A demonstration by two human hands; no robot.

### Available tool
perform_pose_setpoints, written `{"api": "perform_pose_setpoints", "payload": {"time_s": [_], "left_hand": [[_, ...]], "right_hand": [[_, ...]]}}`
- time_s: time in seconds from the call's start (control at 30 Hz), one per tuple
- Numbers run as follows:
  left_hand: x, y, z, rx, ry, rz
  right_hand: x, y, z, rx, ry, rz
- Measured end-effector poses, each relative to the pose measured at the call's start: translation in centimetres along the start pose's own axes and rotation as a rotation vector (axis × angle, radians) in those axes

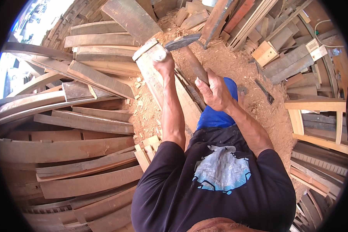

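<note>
- I see the hammer (pixel 195 63) above the far end of the long plank (pixel 149 73), its dark metal head tilted toward the plank's far left corner.
- The right hand (pixel 217 91) is wrapped around the lower part of the hammer's wooden handle, thumb lying along it.
- The left hand (pixel 165 66) is closed around a pale, round-ended piece (pixel 159 56) at the plank's far end; its lower part is hidden from me.
- The hammer head sits just beside that round end; I cannot tell whether the 2 touch.
- A pale strip (pixel 144 49) crosses the plank's far edge.
- Blue trousers (pixel 216 116) hide part of the plank's right edge, nearer the dark shirt (pixel 162 193).
- Shavings (pixel 268 123) cover the floor on both sides of the plank.
- To the right I have a narrow dark bar (pixel 264 92) on the shavings and, farther out, a pale wooden frame (pixel 317 105).
- Stacked boards (pixel 65 149) fill the left side.
</note>
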State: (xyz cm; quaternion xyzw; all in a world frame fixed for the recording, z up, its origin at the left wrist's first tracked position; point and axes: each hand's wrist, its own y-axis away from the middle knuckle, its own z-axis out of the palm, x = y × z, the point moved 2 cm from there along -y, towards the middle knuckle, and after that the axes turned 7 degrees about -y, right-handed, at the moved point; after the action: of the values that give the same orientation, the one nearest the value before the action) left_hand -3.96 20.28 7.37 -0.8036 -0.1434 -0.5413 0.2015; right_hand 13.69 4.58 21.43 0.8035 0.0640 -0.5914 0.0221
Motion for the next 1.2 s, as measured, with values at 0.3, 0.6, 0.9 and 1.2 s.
{"api": "perform_pose_setpoints", "payload": {"time_s": [0.3, 0.6, 0.9, 1.2], "left_hand": [[-2.1, -1.6, -0.5, -0.38, 0.122, 0.115], [0.0, -2.5, -0.2, -0.409, 0.096, 0.103], [-0.8, -3.2, 0.5, -0.482, 0.1, 0.068], [-0.6, -3.2, 0.6, -0.506, 0.186, -0.047]], "right_hand": [[-2.6, 0.4, -4.2, 0.219, -0.273, -0.285], [-4.4, -1.5, -5.8, 0.259, -0.301, -0.4], [-5.0, -2.2, -6.3, 0.334, -0.269, -0.438], [-3.3, -4.8, -3.7, 0.414, -0.415, -0.588]]}}
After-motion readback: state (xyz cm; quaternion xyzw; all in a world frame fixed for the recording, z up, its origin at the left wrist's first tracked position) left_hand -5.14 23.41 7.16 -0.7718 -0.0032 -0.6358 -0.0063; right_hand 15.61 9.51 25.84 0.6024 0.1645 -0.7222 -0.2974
